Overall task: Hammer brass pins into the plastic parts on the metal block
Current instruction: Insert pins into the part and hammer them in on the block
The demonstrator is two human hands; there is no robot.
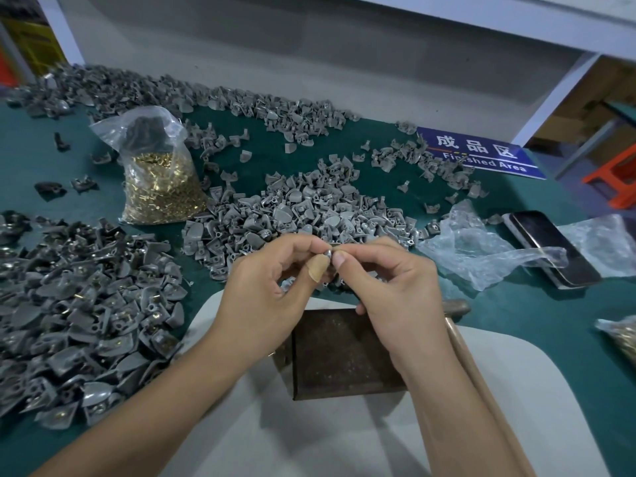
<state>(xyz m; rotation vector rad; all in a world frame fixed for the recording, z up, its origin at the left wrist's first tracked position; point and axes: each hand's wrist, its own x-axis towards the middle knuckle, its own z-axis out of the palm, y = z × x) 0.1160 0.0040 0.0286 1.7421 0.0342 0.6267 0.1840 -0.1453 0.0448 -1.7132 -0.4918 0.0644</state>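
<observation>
My left hand and my right hand meet above the far edge of the dark metal block. Between the fingertips of both hands sits one small grey plastic part, pinched from both sides. My left thumb wears a bandage. Whether a brass pin is in the part is hidden by the fingers. The hammer lies to the right of the block, its wooden handle running toward me and its head near my right hand. A clear bag of brass pins stands at the left back.
A heap of grey plastic parts lies just beyond my hands. Another pile with brass pins fitted fills the left. A phone and clear plastic bags lie at the right, beside a blue sign. A white pad lies under the block.
</observation>
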